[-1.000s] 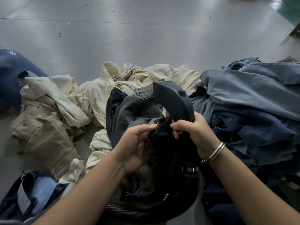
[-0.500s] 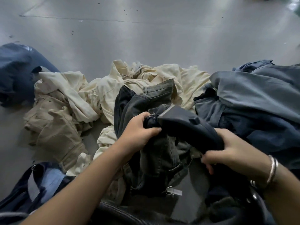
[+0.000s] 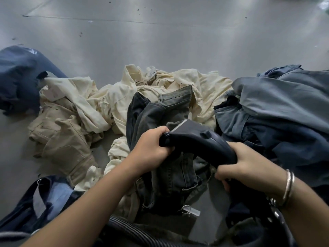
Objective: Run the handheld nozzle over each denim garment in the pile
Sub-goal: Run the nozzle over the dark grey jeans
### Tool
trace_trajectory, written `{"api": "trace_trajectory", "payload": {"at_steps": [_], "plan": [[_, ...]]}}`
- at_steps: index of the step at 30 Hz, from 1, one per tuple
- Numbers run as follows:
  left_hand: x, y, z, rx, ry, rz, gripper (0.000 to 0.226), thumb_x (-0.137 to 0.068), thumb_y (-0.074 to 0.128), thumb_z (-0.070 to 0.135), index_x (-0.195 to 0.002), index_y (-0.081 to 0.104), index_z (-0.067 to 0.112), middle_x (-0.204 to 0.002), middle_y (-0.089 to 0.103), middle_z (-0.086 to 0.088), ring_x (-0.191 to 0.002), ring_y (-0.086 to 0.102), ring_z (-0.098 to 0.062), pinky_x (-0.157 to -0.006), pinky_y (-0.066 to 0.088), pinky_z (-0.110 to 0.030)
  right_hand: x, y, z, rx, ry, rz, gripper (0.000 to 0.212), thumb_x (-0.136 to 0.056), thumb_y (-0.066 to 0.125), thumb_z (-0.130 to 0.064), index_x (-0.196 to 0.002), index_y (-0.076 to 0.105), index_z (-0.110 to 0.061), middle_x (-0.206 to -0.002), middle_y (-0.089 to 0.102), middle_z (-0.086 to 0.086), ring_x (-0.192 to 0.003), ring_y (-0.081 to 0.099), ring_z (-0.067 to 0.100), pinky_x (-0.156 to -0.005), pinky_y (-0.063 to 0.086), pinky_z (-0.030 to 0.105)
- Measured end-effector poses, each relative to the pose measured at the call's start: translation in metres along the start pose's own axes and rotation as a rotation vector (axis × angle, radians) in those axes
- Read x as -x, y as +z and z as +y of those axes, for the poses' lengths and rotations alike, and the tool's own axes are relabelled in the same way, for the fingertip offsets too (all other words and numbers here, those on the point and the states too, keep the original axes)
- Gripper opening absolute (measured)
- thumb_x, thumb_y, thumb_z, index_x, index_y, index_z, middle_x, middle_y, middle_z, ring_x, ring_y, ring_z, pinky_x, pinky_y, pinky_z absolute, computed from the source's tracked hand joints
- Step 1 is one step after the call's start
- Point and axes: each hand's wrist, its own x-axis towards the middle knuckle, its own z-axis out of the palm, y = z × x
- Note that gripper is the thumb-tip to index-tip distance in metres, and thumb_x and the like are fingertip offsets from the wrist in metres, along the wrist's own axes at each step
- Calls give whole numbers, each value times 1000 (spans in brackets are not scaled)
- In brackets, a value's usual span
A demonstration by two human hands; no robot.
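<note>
At centre frame, right hand [image 3: 247, 166] fingers curl round the rigid nozzle [image 3: 194, 138], while left hand [image 3: 151, 150] fingers bunch soft, heavy-looking jeans [image 3: 170, 172].

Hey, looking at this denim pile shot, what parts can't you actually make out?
- Head view: the nozzle mouth faces away, pressed toward the grey jeans.
- Left hand fingertips curl under fabric and nozzle; exactly what they grip is unclear.
- Hose runs off the bottom edge; its machine is unseen.
- Hang tag print is too small to read.
- Right hand covers the handle's rear.
</note>
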Motion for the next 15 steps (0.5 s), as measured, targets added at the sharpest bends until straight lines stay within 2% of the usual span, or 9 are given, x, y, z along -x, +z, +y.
{"api": "trace_trajectory", "payload": {"at_steps": [4, 8, 11, 13, 15], "plan": [[0, 0, -1, -27, 27, 0, 38, -75, 69, -1, -65, 48, 29, -60, 53, 12, -57, 47, 3, -57, 36, -16, -1, -5, -2, -32, -9, 46, 28, -55, 65, -12, -78, 54, 1, -47, 59, 10, -41, 57, 21, -43, 41, 25], [1, 0, -2, -55, 66, -18, 37, -75, 68, -3, -66, 47, 27, -61, 52, 10, -58, 46, 1, -55, 34, -16, 1, 1, -4, -55, 44, -50, 30, -54, 65, -10, -80, 56, 2, -48, 59, 11, -40, 57, 20, -42, 41, 22], [0, -3, -4, -17, 53, -6, 38, -75, 67, -5, -65, 47, 27, -58, 50, 12, -56, 45, 2, -54, 33, -15, -3, 2, -1, -79, 31, 42, 25, -57, 68, -5, -76, 54, 5, -46, 57, 13, -38, 55, 21, -40, 40, 22], [0, -3, -4, -11, 59, 17, 41, -75, 66, -5, -63, 45, 28, -56, 49, 13, -55, 44, 2, -54, 33, -14, -2, -2, -1, -142, 17, 92, 18, -57, 67, -3, -66, 52, 0, -45, 55, 17, -38, 54, 24, -42, 40, 24], [-1, -1, -3, -22, 72, 31, 42, -75, 66, -5, -63, 45, 29, -57, 49, 13, -56, 45, 3, -55, 33, -13, 1, -5, -1, -198, 38, 54, 16, -53, 64, -5, -63, 52, -2, -45, 53, 18, -40, 53, 26, -45, 41, 28]]}}
